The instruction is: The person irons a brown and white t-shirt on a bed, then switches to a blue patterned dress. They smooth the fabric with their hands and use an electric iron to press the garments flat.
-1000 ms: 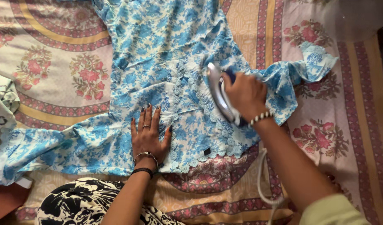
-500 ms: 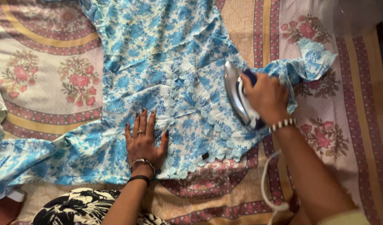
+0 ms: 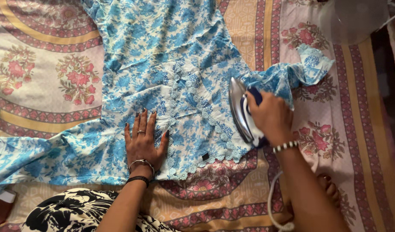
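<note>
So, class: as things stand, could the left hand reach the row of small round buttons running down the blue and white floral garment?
Probably yes. The left hand lies flat on the blue and white floral garment, the row of small round buttons is just beside its thumb, and nothing lies between them. The right hand and iron are off to the other side.

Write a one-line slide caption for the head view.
Right hand grips an electric iron on a blue floral garment while the left hand presses it flat on a patterned bedsheet.
</note>
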